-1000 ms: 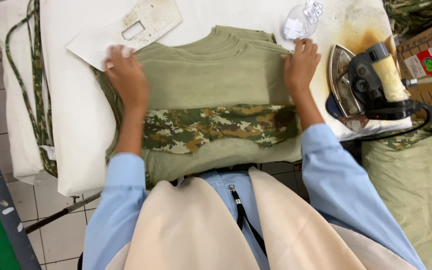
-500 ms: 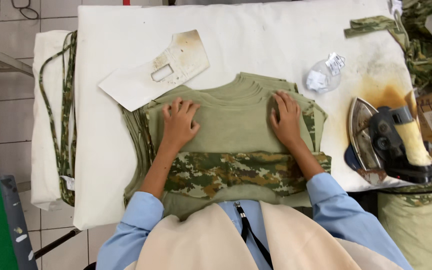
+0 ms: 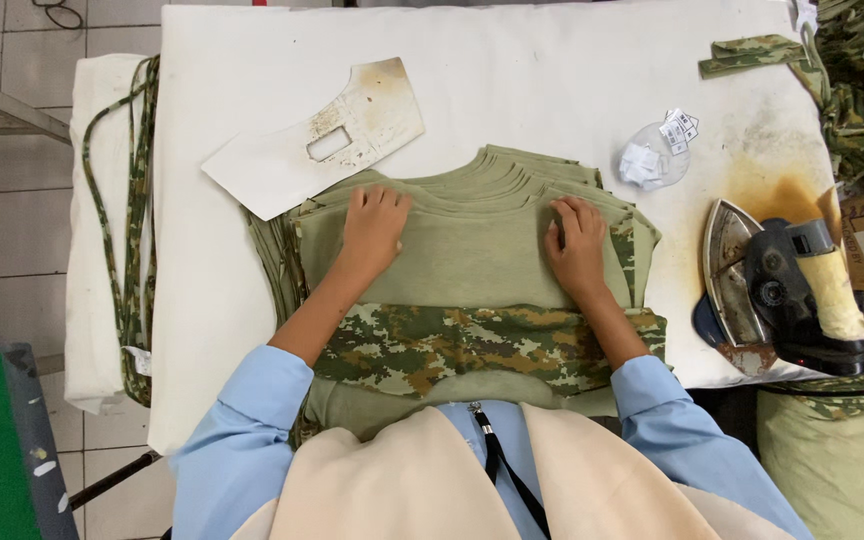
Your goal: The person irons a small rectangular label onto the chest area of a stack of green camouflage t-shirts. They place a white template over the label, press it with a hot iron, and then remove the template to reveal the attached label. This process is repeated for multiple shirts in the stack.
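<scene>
Both hands lay flat, palms down, on a stack of olive-green cut fabric pieces that sat at the near middle of the white padded table, right in front of the person. The left hand pressed the stack's left part and the right hand its right part, fingers extended and only slightly spread, gripping nothing; that looked like holding the layers down and square so the fanned curved edges at the far side stayed aligned. A camouflage band crossed the stack near the person's body. A stained white card template lay just beyond the stack to the left, touching its corner. A clear dish of small white tags sat to the right, and an iron rested on its side at the table's right edge, well apart from the cloth, probably so as not to scorch it. Camouflage strips hung over a side board at left.
</scene>
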